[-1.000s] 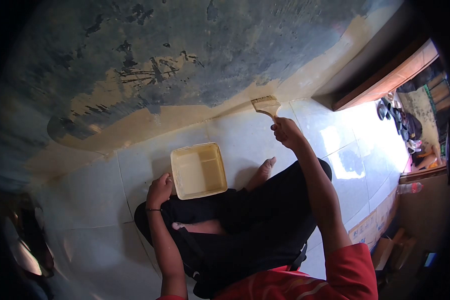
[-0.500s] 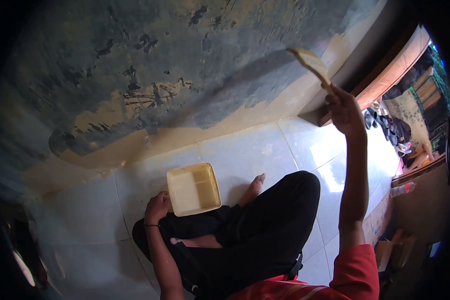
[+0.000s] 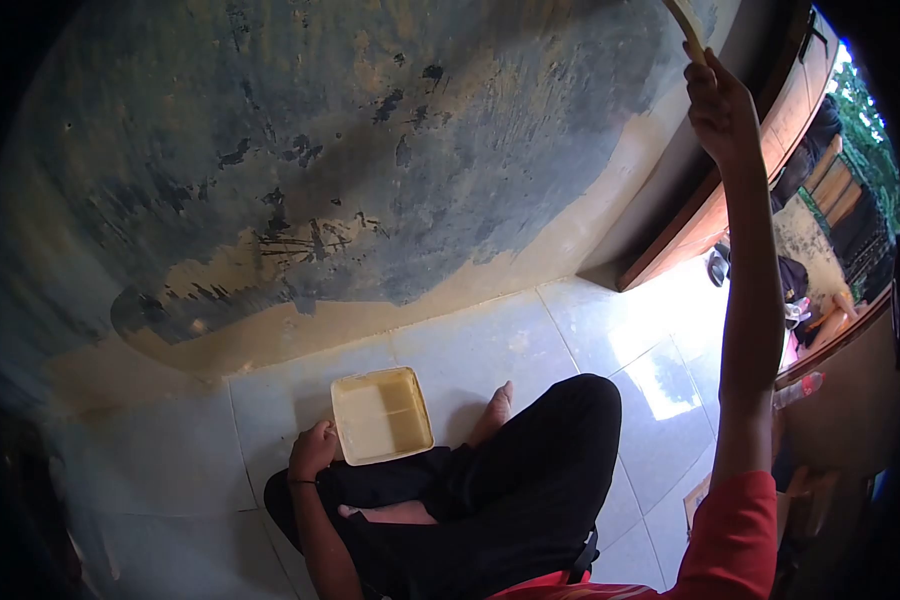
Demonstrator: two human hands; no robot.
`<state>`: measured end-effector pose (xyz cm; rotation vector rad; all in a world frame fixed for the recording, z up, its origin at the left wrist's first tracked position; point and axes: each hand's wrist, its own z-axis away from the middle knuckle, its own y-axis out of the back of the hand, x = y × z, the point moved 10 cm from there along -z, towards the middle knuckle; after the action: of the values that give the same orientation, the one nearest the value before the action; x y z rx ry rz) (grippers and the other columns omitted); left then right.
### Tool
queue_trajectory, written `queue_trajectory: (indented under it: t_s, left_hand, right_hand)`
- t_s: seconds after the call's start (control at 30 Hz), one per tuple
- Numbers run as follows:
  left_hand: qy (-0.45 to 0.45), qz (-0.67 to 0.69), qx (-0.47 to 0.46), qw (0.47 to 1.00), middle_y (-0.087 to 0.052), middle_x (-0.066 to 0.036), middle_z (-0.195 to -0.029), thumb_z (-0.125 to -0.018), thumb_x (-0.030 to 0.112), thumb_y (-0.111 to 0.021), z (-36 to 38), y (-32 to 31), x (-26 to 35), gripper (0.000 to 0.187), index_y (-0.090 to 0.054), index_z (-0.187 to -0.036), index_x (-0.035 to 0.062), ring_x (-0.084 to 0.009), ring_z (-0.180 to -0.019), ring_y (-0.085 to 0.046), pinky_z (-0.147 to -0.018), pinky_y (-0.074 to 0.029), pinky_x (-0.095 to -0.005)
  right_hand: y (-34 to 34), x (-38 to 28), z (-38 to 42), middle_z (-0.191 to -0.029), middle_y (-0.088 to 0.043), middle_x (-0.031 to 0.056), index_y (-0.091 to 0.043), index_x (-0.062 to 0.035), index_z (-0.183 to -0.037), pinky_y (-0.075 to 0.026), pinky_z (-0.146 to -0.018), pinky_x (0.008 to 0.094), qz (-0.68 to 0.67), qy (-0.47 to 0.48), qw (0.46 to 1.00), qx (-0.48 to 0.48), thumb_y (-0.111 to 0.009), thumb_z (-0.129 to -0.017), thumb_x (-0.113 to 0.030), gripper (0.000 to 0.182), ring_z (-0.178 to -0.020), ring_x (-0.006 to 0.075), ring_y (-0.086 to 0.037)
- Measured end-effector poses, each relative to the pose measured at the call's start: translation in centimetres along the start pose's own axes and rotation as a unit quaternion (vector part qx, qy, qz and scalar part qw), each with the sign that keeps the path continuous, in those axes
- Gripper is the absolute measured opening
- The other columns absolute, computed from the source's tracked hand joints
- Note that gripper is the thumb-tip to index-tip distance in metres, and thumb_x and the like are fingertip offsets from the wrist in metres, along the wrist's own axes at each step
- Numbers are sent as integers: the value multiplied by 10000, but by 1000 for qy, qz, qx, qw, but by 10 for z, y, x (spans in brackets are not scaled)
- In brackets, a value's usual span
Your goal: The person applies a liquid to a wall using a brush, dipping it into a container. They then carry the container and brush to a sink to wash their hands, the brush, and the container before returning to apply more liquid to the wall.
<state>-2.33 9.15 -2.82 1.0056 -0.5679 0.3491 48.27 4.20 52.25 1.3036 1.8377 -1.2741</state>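
Note:
A square cream-coloured plastic tub [image 3: 428, 420] with pale, cream-toned liquid in it stands beside my bent leg, close to the wall. My left hand [image 3: 313, 452] is closed at the tub's left edge, holding it there; the fingertips are partly hidden. High at the upper right, my right hand [image 3: 722, 105] grips the handle of a paintbrush [image 3: 686, 20] in front of the wall. The brush's head lies beyond the top of the view. Patchy grey-blue and cream paint covers the wall [image 3: 350, 130], with dark scraped spots.
Pale tiles [image 3: 470, 345] make up the floor, which meets the wall's cream lower band. At the right is a doorway with a wooden frame [image 3: 660, 240], and beyond it a person's leg [image 3: 832, 318] shows. A plastic bottle [image 3: 798, 390] lies near the threshold.
My right hand has risen up and to the right with the paintbrush, whose head has left the view. My left hand stays at the tub; the view has tilted upward.

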Motion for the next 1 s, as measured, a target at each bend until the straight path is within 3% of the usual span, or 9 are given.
queue_trajectory:
  t_s: [0.3,0.37,0.47,0.63,0.77,0.83,1.0]
  left_hand:
    - [-14,-28,-5,999,-653,-180,-807,-815,239,-470,-5,-5,-6,334,-595,-1081,78,-307,-703,-653,-685,-506,-403]
    - [27,0,-33,999,-652,-178,-799,-819,247,-466,-6,-9,-9,331,-593,-1075,79,-308,-712,-653,-684,-506,-408]
    - [1,-2,-21,1000,-651,-177,-783,-828,242,-453,0,-5,2,316,-598,-1058,82,-317,-705,-649,-680,-506,-412]
    - [27,-32,-28,999,-654,-177,-786,-842,240,-446,-3,-7,-3,306,-605,-1043,73,-306,-668,-652,-654,-510,-399]
    - [23,-26,-36,999,-655,-180,-792,-854,262,-439,-3,-9,2,318,-604,-1046,71,-286,-608,-653,-616,-515,-385]
    - [35,-18,-35,999,-655,-177,-788,-854,264,-440,0,-9,4,319,-604,-1046,69,-284,-592,-650,-608,-516,-380]
    - [27,5,-12,1000,-658,-174,-791,-849,261,-449,-2,-7,-7,326,-603,-1052,57,-279,-572,-648,-601,-518,-373]
  right_hand:
    - [47,73,22,-674,-446,-1,-487,-97,-1093,-232,-302,149,60,-27,988,137,-416,-966,-272,228,-409,16,-310]
    - [63,100,43,-663,-446,-9,-491,-113,-1104,-227,-302,149,46,-60,982,172,-435,-956,-292,239,-404,13,-308]
    - [86,139,75,-668,-453,-23,-504,-141,-1103,-224,-303,152,50,-106,972,203,-452,-946,-318,242,-391,9,-301]
    - [121,216,132,-653,-449,-17,-482,-170,-1036,-219,-308,168,74,-186,951,236,-496,-915,-370,234,-381,26,-311]
    - [144,288,188,-656,-435,17,-422,-160,-906,-205,-322,193,34,-290,907,304,-469,-932,-327,175,-369,45,-279]
    - [146,302,205,-643,-427,21,-393,-164,-875,-206,-324,198,71,-324,899,284,-450,-942,-298,159,-363,52,-267]
    - [156,267,221,-639,-464,2,-447,-158,-925,-210,-303,193,23,-247,911,330,-476,-920,-298,143,-353,44,-289]
